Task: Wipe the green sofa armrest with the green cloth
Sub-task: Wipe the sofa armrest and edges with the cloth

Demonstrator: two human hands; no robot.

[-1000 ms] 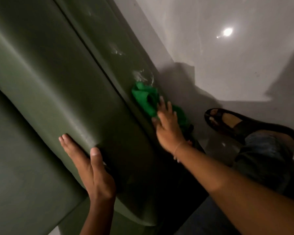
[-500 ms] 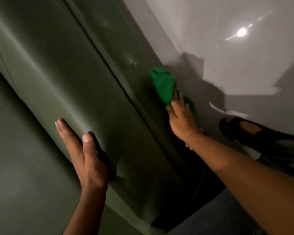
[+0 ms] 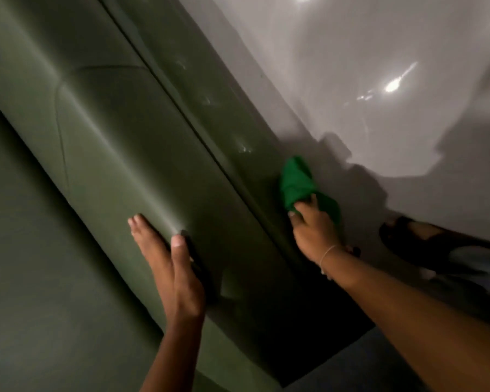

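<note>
The dark green sofa armrest (image 3: 119, 142) runs diagonally from the upper left to the lower middle of the head view. Its outer side panel (image 3: 224, 117) faces the floor and shows a few faint wet smears. A bright green cloth (image 3: 296, 181) is bunched against the lower edge of that side panel, close to the floor. My right hand (image 3: 314, 232) presses on the cloth from below, fingers closed over it. My left hand (image 3: 170, 258) lies flat on top of the armrest, fingers together and thumb apart, holding nothing.
The sofa seat (image 3: 40, 278) fills the lower left. A glossy grey floor (image 3: 379, 52) with light reflections lies to the right. My foot in a dark sandal (image 3: 410, 239) stands on the floor just right of my right hand.
My right hand has slid the cloth along the armrest's side panel, toward its lower edge near the floor. My left hand stays flat on the armrest top.
</note>
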